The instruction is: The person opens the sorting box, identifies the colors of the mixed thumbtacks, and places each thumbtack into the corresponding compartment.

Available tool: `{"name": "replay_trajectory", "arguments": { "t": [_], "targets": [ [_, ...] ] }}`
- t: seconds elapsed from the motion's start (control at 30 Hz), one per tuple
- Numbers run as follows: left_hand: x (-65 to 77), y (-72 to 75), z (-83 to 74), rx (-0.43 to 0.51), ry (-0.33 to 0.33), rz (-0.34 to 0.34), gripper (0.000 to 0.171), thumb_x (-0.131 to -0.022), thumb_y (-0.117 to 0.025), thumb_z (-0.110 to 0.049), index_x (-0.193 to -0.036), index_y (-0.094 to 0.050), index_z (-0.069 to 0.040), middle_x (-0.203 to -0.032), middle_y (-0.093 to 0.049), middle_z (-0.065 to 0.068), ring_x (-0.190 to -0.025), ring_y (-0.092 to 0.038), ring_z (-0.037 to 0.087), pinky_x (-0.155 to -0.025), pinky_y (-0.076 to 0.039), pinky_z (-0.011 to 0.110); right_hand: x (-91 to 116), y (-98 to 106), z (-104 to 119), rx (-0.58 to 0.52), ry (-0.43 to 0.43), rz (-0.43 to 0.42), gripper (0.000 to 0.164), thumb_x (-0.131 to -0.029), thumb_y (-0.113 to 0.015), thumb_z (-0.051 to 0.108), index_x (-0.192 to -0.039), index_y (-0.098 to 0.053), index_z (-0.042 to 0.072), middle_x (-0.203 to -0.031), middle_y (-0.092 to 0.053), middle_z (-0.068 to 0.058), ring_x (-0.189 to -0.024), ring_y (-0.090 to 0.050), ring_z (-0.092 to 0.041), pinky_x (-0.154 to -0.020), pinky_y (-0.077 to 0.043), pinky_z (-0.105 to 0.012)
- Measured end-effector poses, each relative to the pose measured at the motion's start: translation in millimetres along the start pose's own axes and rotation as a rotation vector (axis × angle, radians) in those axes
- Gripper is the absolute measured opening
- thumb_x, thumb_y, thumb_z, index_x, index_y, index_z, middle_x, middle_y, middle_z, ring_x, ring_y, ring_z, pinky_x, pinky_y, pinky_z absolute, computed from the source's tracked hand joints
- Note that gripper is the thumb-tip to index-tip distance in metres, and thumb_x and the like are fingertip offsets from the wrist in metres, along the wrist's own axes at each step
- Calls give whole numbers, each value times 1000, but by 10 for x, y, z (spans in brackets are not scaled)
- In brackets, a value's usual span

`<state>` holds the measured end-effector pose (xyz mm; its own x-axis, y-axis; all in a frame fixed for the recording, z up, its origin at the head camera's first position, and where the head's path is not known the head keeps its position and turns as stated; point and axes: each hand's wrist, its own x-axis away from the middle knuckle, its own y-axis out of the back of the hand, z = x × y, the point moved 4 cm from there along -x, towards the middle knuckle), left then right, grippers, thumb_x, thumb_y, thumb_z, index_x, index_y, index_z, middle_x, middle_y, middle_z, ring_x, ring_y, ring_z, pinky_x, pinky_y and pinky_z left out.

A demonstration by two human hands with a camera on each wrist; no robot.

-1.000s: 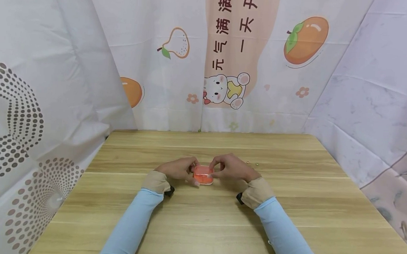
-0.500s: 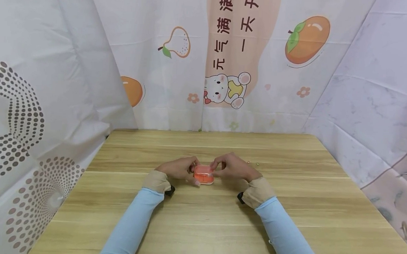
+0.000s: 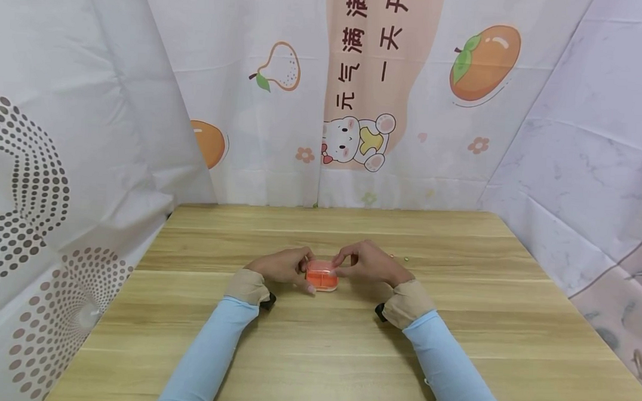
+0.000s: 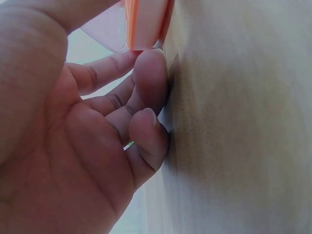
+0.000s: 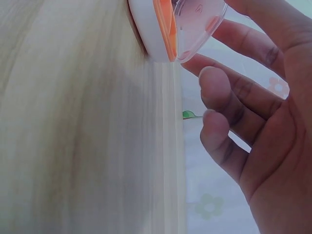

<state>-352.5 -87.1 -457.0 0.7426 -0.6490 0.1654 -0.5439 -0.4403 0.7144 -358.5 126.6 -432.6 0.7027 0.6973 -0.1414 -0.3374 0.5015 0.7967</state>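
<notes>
A small pill box with a white base and an orange divided inside lies on the table. My left hand grips its left side, thumb at the front and fingers behind. In the left wrist view its other fingers are curled near the tabletop. The clear lid stands tilted up at an angle from the base. My right hand pinches the lid's right side between thumb and forefinger, its remaining fingers loosely bent. The thumb's contact is out of sight in the right wrist view.
Two tiny roundish items lie on the wooden table behind my right hand. A printed curtain hangs along the table's back edge, with more cloth at both sides.
The clear lid has tilted up further, and the orange compartments show more plainly. My right hand has shifted very slightly; my left hand keeps its hold on the pill box.
</notes>
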Motion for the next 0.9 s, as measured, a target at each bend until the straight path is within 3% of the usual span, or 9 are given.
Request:
{"name": "replay_trajectory", "arguments": {
  "t": [0.13, 0.4, 0.63, 0.9],
  "targets": [
    [-10, 1, 14, -1, 1, 1, 65, -72, -84, -43, -117, -49, -12, -99, -56, 8, -84, -49, 16, -72, -42, 28, -2, 5, -16, -6, 4, -5, 15, -85, -72, 45, -94, -72, 33, -87, -67, 19, -57, -48, -8, -54, -41, -24],
    [-14, 4, 17, -6, 1, 3, 65, -72, -83, -45, -116, -49, -13, -97, -55, 7, -84, -49, 17, -72, -42, 28, -10, -11, -77, -48, -18, -4, 16, -86, -71, 47, -95, -73, 33, -84, -68, 7, -56, -45, -10, -54, -39, -24],
    [-11, -3, 25, 0, 6, -3, 66, -71, -84, -44, -117, -48, -13, -97, -55, 6, -85, -49, 17, -73, -42, 29, -6, -12, -89, -67, -45, -23, 14, -87, -70, 46, -95, -73, 35, -89, -67, 15, -63, -49, -11, -58, -41, -26],
    [-22, -2, 30, 10, 13, -4, 69, -70, -85, -46, -119, -49, -11, -97, -54, 5, -86, -48, 17, -73, -41, 29, -6, 1, -100, -89, -45, -40, 19, -87, -67, 54, -95, -72, 37, -93, -67, 16, -73, -54, -14, -64, -44, -29]
  ]
}}
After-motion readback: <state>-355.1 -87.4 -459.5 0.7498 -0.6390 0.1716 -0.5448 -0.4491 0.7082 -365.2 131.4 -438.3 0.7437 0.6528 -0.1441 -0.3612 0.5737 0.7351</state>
